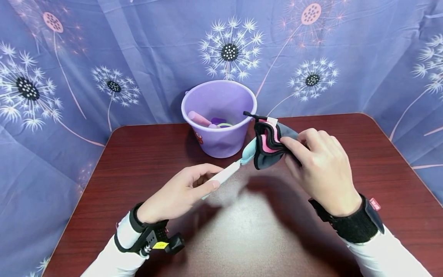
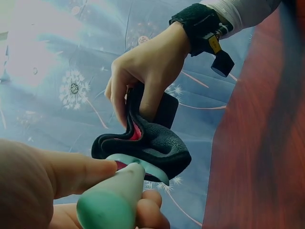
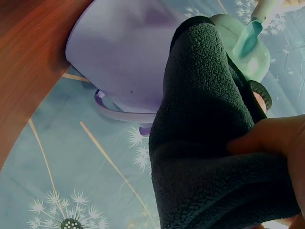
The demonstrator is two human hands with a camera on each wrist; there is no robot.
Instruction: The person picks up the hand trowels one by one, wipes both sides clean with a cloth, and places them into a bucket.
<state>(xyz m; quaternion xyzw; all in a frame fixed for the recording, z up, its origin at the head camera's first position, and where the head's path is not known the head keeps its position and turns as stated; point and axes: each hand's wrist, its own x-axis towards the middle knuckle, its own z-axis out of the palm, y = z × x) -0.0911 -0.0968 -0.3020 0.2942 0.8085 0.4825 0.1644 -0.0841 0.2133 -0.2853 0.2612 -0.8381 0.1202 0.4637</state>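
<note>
My left hand (image 1: 183,190) grips the pale handle of a toy shovel (image 1: 226,172), with its teal blade pointing up and to the right. In the left wrist view the green end of the shovel's handle (image 2: 102,210) faces the camera. My right hand (image 1: 320,165) pinches a folded grey cloth (image 1: 268,161) with black edging, pink parts and a small white tag. The cloth lies against the shovel's blade and covers part of it. In the right wrist view the fleecy side of the cloth (image 3: 200,95) fills the middle, beside the teal blade (image 3: 257,59).
A purple bucket (image 1: 221,140) stands at the back of the dark red wooden table (image 1: 149,146). Inside it lie a pink-handled item (image 1: 199,118) and other purple and green pieces. A blue curtain with dandelion prints (image 1: 155,57) hangs behind the table.
</note>
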